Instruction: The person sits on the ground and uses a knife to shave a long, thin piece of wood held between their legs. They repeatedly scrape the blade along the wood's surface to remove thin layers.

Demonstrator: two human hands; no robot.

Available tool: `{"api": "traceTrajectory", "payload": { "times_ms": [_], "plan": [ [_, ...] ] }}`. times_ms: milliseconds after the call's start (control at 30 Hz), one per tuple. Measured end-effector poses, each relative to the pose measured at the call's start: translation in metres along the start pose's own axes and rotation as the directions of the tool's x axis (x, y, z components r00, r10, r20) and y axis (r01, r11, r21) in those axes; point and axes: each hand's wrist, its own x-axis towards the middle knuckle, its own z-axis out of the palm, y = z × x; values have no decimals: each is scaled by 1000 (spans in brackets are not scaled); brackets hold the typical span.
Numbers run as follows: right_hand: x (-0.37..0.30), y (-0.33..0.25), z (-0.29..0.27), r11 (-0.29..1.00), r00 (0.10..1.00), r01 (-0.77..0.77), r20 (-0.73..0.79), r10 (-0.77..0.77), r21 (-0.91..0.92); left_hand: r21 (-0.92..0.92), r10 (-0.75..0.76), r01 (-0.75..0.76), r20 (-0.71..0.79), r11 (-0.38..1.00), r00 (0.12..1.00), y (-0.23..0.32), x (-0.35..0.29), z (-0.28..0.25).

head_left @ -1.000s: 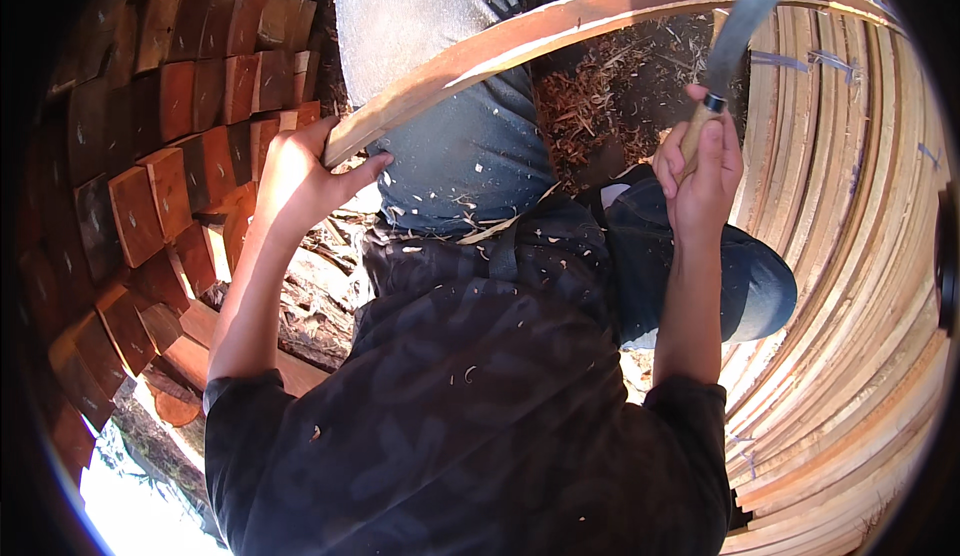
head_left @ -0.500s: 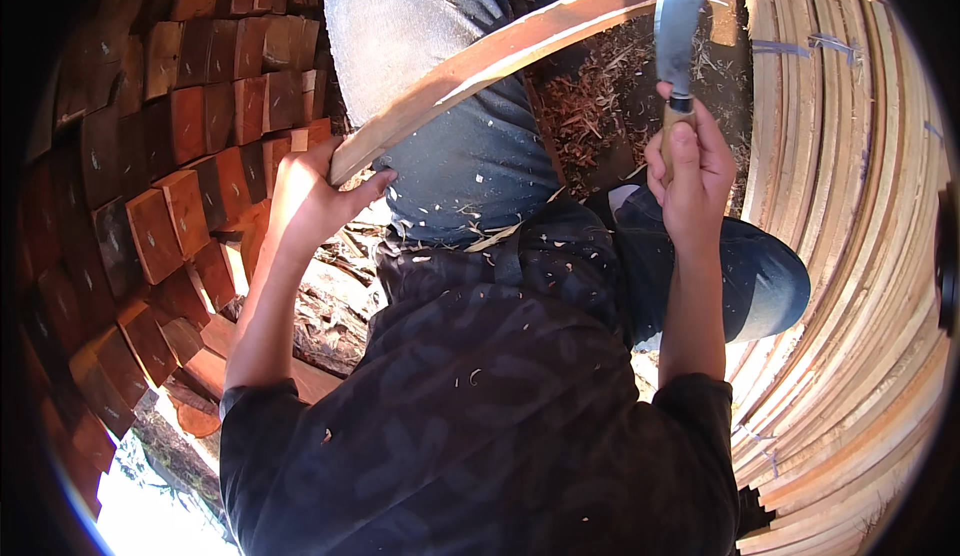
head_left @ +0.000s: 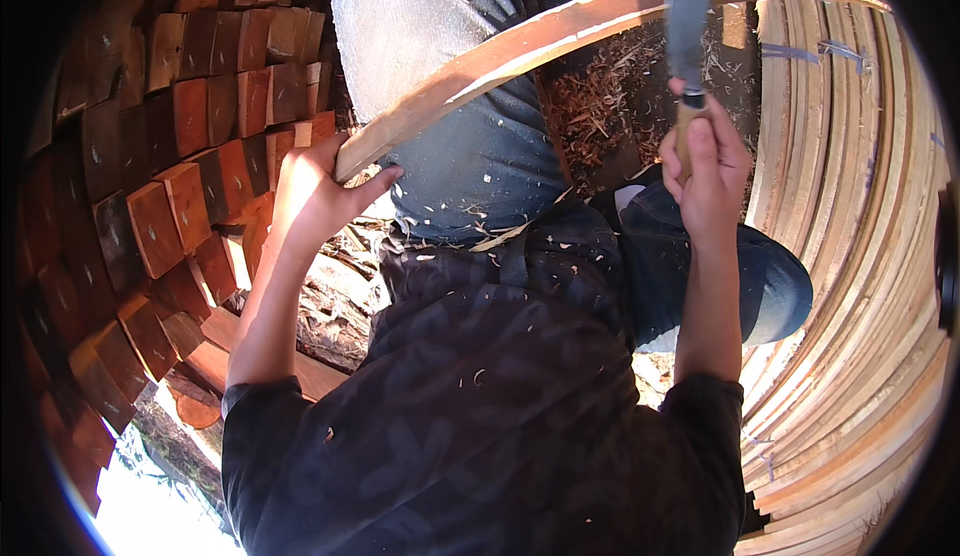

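Note:
A long wooden strip [head_left: 520,56], reddish on its face with a pale edge, crosses my raised left thigh and reaches to the far right. Its near end sits in my left hand [head_left: 312,184], fingers wrapped beneath and thumb out to the side. My right hand [head_left: 712,171] is closed round the wooden handle of a large knife [head_left: 690,26]. The broad grey blade points away from me, slightly smeared by motion, and overlaps the strip in view. Whether blade and strip touch I cannot tell.
Stacked reddish wood blocks [head_left: 180,206] rise on my left. Long pale wooden strips [head_left: 840,206] lie piled on my right. Wood shavings [head_left: 590,106] cover the ground beyond my lap, and small chips speckle my jeans [head_left: 470,176] and dark shirt.
My right hand and the knife have shifted slightly right and toward me. The left hand keeps its grip, and the strip has barely moved.

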Motion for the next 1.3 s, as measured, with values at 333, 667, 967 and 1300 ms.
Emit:
{"api": "traceTrajectory", "payload": {
  "times_ms": [333,667,967,1300],
  "plan": [
    [-1,10,26,894,911,246,404,-81,-374,-16,-10,10,15,1000,1000,-9,0,2],
    [-13,-6,-3,993,980,115,-165,-108,37,18,-5,4,12,1000,1000,-3,-3,-3],
    [-9,-1,-2,996,995,-51,87,58,-79,46,8,-7,-13,999,1000,-8,-3,-1],
    [-9,11,17,998,997,52,-52,-54,-42,26,-33,32,34,999,999,-3,1,-3]
  ]
}}
